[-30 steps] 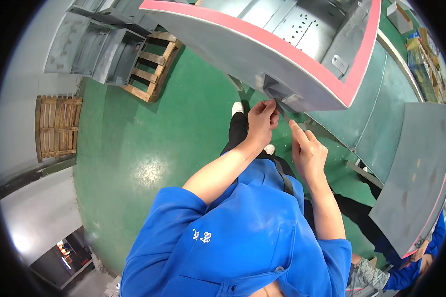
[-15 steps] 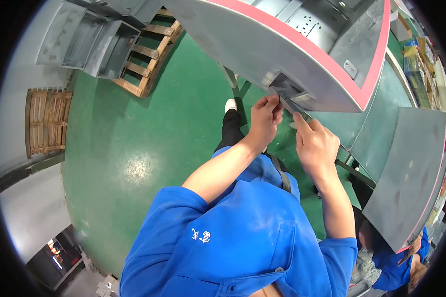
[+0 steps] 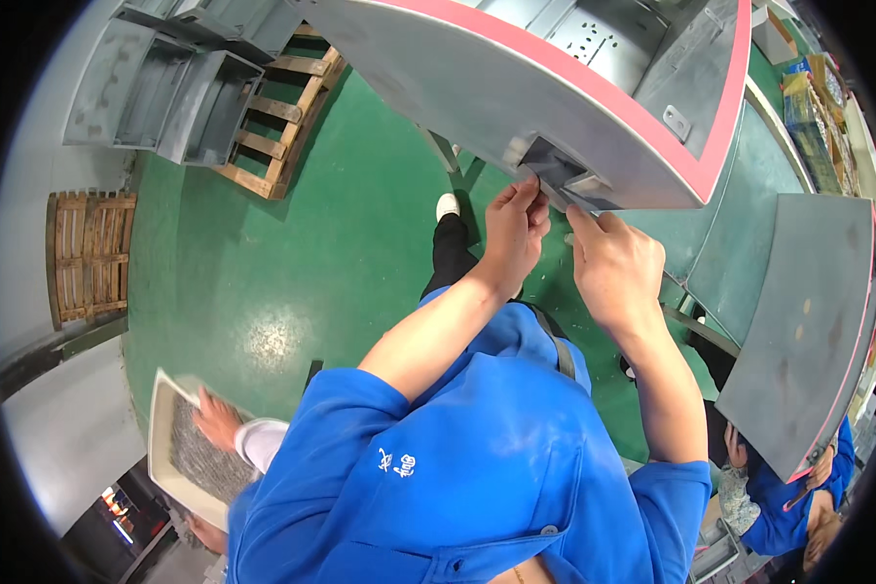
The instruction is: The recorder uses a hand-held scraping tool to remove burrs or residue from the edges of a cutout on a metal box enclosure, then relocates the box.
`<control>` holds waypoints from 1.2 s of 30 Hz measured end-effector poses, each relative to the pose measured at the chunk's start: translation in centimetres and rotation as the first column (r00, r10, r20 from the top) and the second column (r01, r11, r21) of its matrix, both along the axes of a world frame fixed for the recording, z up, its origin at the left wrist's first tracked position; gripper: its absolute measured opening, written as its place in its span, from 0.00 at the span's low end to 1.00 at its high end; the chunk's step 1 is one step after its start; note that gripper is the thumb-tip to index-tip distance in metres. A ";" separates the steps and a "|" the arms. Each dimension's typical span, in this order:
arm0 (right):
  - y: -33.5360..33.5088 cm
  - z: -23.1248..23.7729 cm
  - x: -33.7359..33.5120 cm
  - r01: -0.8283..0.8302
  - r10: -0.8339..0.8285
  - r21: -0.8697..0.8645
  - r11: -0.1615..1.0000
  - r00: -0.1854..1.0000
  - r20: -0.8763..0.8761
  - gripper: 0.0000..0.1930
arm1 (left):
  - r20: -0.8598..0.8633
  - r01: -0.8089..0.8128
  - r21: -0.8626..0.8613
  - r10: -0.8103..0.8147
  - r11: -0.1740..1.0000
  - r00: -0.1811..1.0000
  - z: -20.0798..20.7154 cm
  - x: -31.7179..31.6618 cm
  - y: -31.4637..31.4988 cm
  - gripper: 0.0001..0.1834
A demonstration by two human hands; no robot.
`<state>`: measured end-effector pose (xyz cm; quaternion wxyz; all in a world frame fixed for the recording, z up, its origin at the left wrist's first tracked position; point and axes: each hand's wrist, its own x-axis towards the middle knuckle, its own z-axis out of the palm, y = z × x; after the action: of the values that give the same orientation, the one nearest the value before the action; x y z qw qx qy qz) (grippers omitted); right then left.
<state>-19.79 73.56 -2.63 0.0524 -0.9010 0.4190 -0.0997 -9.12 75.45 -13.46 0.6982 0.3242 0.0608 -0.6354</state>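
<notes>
A large grey metal cabinet (image 3: 457,73) with pink-red edging stands in front of me. Low on its facing panel is a rectangular opening with a thin dark grey sheet (image 3: 547,162) at it. My left hand (image 3: 516,229) is closed, thumb and forefinger pinching the sheet's lower left edge. My right hand (image 3: 615,268) is closed too, its forefinger extended against the sheet's lower right side, close to the panel's bottom edge. The right thumb is mostly hidden. Whether the sheet is loose or fixed I cannot tell.
At the right, a person holds a grey panel (image 3: 803,321). A co-worker's hand (image 3: 216,420) is on a pale bin (image 3: 158,457) of grey material at lower left. Metal boxes (image 3: 204,107) sit by a wooden pallet (image 3: 274,151); another pallet (image 3: 90,255) leans on the left wall.
A co-worker with a pale bin has come into view at the lower left. My hands remain at the opening, with the right forefinger slightly higher. The view has shifted a little.
</notes>
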 end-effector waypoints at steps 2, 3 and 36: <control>0.0 -0.3 -0.3 0.006 -0.006 0.020 1.000 1.000 -0.003 0.12 | 0.010 0.016 -0.006 -0.016 1.000 1.000 -0.4 0.0 0.1 0.08; 0.0 -0.3 -0.5 0.008 -0.008 0.027 1.000 1.000 -0.003 0.12 | -0.003 0.013 -0.004 -0.013 1.000 1.000 -0.4 -0.1 0.0 0.08; 6.0 -5.5 -0.7 0.210 -0.289 0.263 0.942 0.906 0.309 0.13 | 0.082 0.163 0.112 -0.172 0.980 0.982 -1.6 1.8 1.5 0.03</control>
<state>-20.52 79.54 -8.10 0.2123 -0.7965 0.5244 -0.2135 -7.33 77.00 -15.06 0.6261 0.3931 0.0349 -0.6725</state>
